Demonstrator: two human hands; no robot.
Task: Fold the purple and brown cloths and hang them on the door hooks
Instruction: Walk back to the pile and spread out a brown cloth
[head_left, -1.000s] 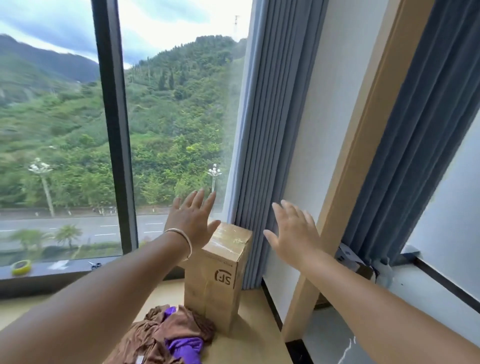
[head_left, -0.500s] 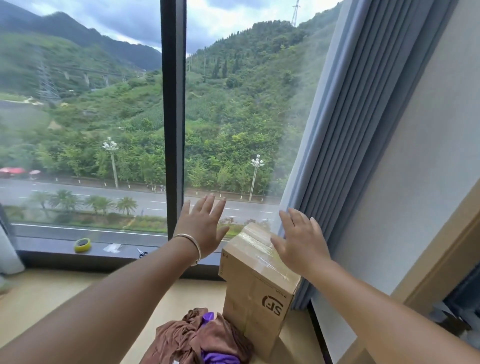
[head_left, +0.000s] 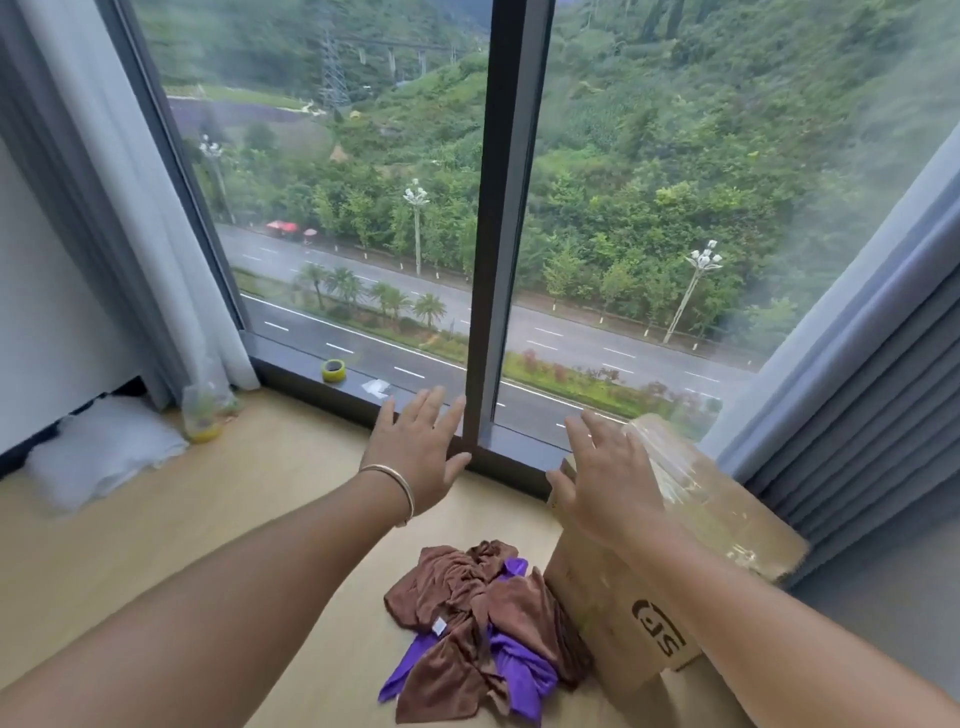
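Two bare arms were stretched forward over a pale wooden floor (head_left: 218, 519) toward a large window (head_left: 649, 218). The left hand (head_left: 421, 457), with a thin bangle (head_left: 400, 486) at the wrist, was held palm down with its fingers straight and spread, gripping nothing. The right hand (head_left: 602, 478) was likewise held flat, fingers spread and empty, in front of the top edge of an upright cardboard box (head_left: 628, 618); whether it touched the box could not be told.

The brown cloth (head_left: 467, 597) and the purple cloth (head_left: 519, 670) were seen crumpled together in one heap on the floor, below and between the two forearms and just beside the left face of the box. The heap's long axis ran from the near side of the floor away toward the window, leaning slightly right. The purple cloth was mostly buried, showing at the near end and as a small patch near the far end. A small white label (head_left: 439, 626) was visible on the brown cloth.

A yellow tape roll (head_left: 333, 370) was seen on the dark window sill (head_left: 519, 441). Grey curtains (head_left: 857, 415) hung at both sides, and a white pillow (head_left: 98, 452) lay at the far left.
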